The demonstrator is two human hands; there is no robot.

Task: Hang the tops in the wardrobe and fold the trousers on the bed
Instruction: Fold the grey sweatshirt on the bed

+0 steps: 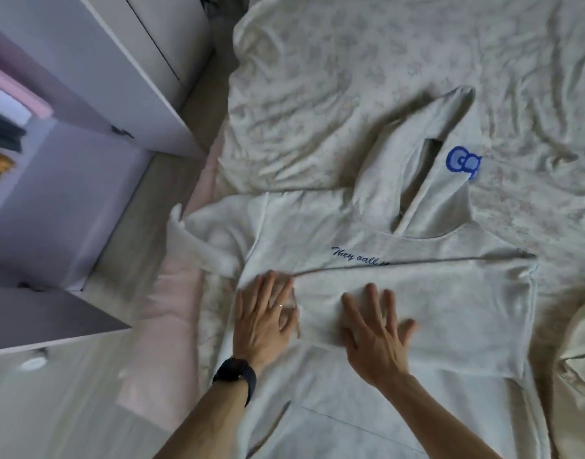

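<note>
A pale grey hoodie (433, 326) lies front-up on the bed (367, 77), its hood pointing away from me with a blue logo on it. One sleeve is folded across the chest, covering part of the dark script lettering. The other sleeve trails off to the left near the bed's edge. My left hand (266, 321), with a black watch on its wrist, presses flat on the cuff end of the folded sleeve. My right hand (373, 329) lies flat with spread fingers on the same sleeve, just right of the left hand.
The open wardrobe (69, 137) stands at the left, with folded clothes on a shelf and a white door edge near the bed. A narrow strip of floor separates it from the bed. A shiny cream garment (579, 369) lies at the right edge.
</note>
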